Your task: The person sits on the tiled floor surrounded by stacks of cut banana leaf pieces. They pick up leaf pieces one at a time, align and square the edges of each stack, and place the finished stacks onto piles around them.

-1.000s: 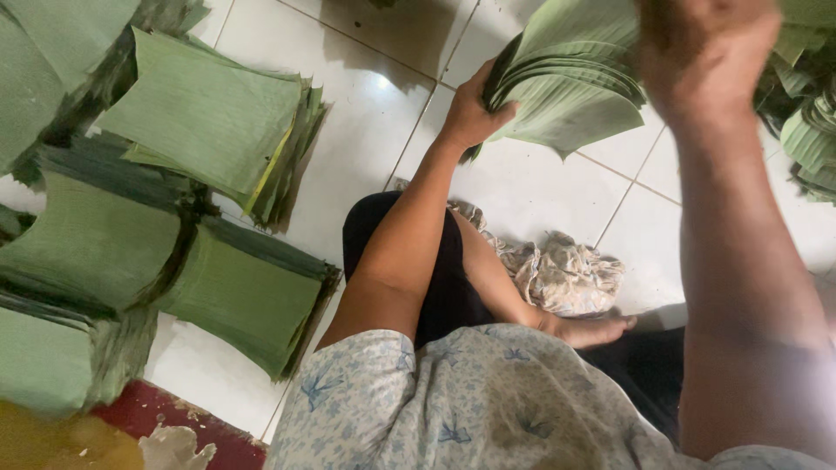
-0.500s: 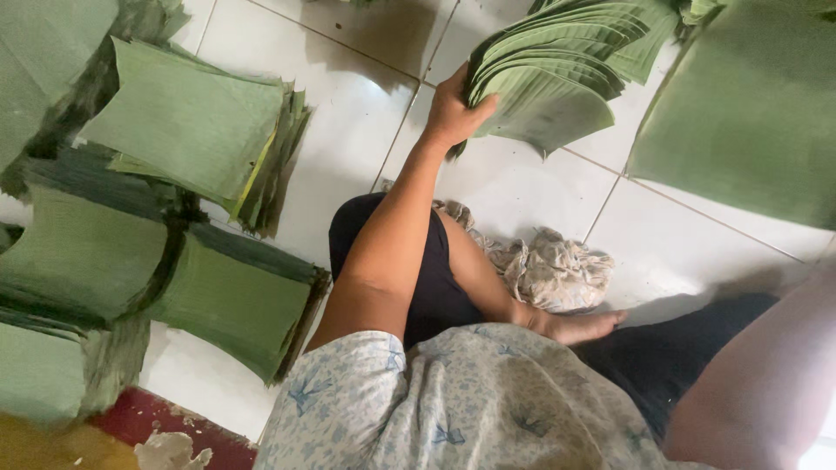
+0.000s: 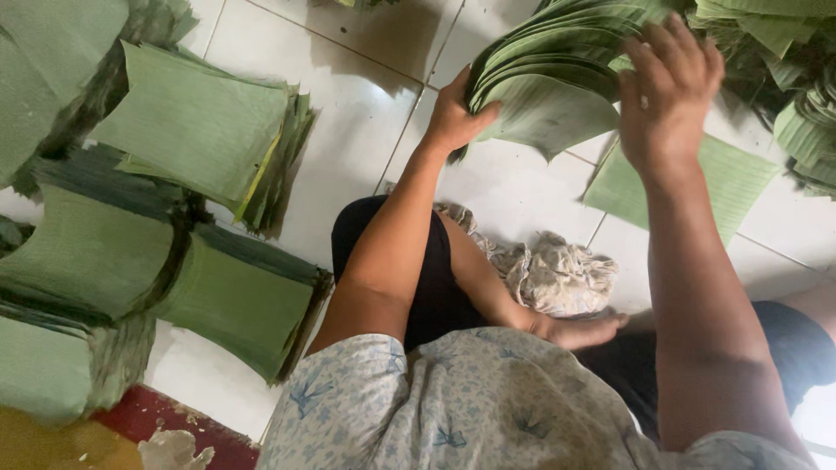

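cotton top [image 3: 453, 409]: pale blue, printed with small bows, soft and creased, at 6 o'clock nearest the camera; dark trousers [image 3: 435, 287] just beyond
cloth: crumpled grey-white rag [image 3: 557, 274] on the tile beside a bare foot [image 3: 575, 329], near centre
what changed: half a second ago the right arm hung low at 4 o'clock with its hand out of view; now the right hand [image 3: 666, 91] has come up onto the bundle, so both hands work the same stack
left hand [image 3: 457, 117]: at 12 o'clock, thumb and fingers clamped on the bundle's lower left edge
right grip: fingers spread, tips resting on the top leaves at 1 o'clock; whether they pinch a leaf i cannot tell
leaf bundle [image 3: 549, 78]: thick fan of cut green leaves, finely ribbed, matte, edges curling, held above the floor [image 3: 348, 130]
single leaf [image 3: 723, 178]: flat squarish piece on the tile at 2 o'clock
side stacks [image 3: 200, 130]: squared leaf piles from 8 to 11 o'clock, dark layered edges; white glossy tiles beneath
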